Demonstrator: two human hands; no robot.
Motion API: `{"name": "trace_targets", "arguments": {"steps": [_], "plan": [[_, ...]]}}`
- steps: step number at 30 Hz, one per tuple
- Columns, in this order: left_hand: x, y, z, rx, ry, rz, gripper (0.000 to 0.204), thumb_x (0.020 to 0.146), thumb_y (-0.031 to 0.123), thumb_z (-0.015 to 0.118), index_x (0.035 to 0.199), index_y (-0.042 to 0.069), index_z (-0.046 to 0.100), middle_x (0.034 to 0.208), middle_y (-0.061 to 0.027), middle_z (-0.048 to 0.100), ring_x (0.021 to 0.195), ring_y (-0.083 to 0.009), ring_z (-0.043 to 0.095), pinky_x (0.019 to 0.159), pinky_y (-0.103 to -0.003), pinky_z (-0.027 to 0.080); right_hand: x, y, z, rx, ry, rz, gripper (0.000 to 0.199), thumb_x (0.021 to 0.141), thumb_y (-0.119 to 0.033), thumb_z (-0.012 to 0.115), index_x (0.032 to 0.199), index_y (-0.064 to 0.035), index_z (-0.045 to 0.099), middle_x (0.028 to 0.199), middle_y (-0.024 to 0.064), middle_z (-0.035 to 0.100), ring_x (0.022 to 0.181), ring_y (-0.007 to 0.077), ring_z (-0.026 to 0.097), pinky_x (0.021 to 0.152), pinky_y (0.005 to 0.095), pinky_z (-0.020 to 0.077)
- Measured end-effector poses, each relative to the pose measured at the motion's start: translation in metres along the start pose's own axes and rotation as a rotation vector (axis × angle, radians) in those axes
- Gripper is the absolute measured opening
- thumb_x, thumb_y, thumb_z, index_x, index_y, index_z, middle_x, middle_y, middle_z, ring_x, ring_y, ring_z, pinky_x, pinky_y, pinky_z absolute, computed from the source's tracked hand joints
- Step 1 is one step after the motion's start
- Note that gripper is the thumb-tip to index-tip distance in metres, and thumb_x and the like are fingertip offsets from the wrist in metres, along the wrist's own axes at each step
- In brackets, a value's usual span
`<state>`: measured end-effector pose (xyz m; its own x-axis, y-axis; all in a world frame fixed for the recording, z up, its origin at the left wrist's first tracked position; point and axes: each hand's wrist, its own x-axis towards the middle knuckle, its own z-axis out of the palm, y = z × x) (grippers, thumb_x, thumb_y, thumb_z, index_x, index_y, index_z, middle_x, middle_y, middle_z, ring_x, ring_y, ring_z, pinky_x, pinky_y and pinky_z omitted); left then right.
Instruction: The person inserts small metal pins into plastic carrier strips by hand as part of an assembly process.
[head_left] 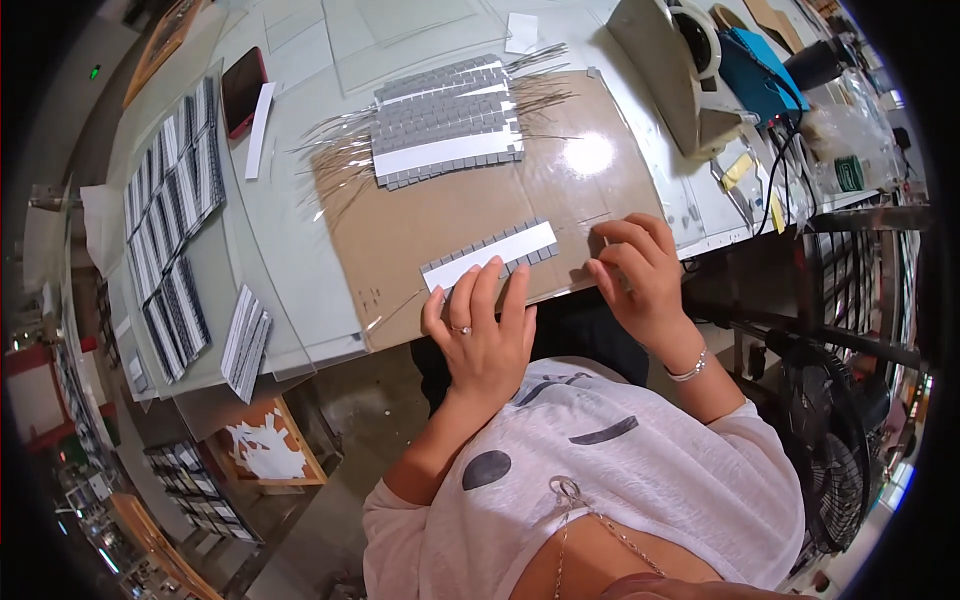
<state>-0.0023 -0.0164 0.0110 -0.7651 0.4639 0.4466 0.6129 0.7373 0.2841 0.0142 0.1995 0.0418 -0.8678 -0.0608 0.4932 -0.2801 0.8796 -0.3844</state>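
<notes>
Left hand (487, 338) lies flat, fingers spread on the strip (490, 257) at frame centre, gripping nothing; right hand (637, 280), fingers curled, empty, presses cardboard (420, 225) just right of it.

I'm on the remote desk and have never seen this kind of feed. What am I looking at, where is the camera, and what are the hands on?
There is no machine here: a person works with bare hands. The one picture comes from a wide fisheye camera on their head, looking down, so straight edges bend near the rim. On the table lies a brown board. The left hand rests flat on a white strip edged with small grey squares. The right hand touches the board beside the strip's end; whether it pinches anything is hard to tell. Farther back sits a stack of similar strips with thin wires sticking out. A tape dispenser stands at the back right.
</notes>
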Motion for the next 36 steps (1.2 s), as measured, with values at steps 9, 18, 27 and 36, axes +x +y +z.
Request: {"name": "trace_targets", "arguments": {"steps": [9, 18, 27, 36], "plan": [[0.002, 0.004, 0.003, 0.041, 0.001, -0.025, 0.055, 0.074, 0.015, 0.08, 0.127, 0.015, 0.063, 0.135, -0.0082, 0.053, 0.128, -0.0261, 0.047, 0.107, -0.057, 0.03, 0.003, -0.008, 0.013, 0.316, -0.015, 0.045, 0.014, 0.08, -0.006, 0.076, 0.082, -0.0041, 0.062, 0.12, 0.0091, 0.072, 0.113, 0.0312, 0.06, 0.098, 0.0435, 0.0415], [-0.001, 0.001, 0.005, 0.053, 0.023, -0.017, 0.051, 0.078, 0.012, 0.076, 0.127, 0.015, 0.063, 0.138, -0.0077, 0.054, 0.13, -0.026, 0.046, 0.107, -0.057, 0.03, 0.001, -0.012, 0.017, 0.489, -0.011, 0.159, 0.015, 0.082, -0.011, 0.075, 0.084, -0.0055, 0.061, 0.126, 0.0094, 0.07, 0.118, 0.0318, 0.057, 0.102, 0.0465, 0.0385], [0.002, 0.002, 0.008, 0.103, -0.007, -0.006, 0.035, 0.092, 0.019, 0.065, 0.126, 0.015, 0.062, 0.146, -0.0038, 0.053, 0.135, -0.0256, 0.043, 0.106, -0.056, 0.026, 0.018, -0.025, 0.02, 0.225, -0.163, -0.192, 0.03, 0.083, -0.029, 0.078, 0.085, -0.0086, 0.056, 0.124, 0.0089, 0.065, 0.119, 0.0348, 0.055, 0.108, 0.0559, 0.0341], [-0.002, -0.001, 0.01, 0.101, 0.0, 0.006, 0.06, 0.075, 0.017, 0.081, 0.131, 0.017, 0.058, 0.142, -0.0037, 0.052, 0.137, -0.0253, 0.043, 0.11, -0.057, 0.024, 0.001, -0.014, 0.017, 0.367, 0.055, 0.097, 0.014, 0.085, -0.007, 0.071, 0.083, -0.0041, 0.058, 0.118, 0.0133, 0.071, 0.112, 0.0352, 0.058, 0.1, 0.048, 0.0421]]}}
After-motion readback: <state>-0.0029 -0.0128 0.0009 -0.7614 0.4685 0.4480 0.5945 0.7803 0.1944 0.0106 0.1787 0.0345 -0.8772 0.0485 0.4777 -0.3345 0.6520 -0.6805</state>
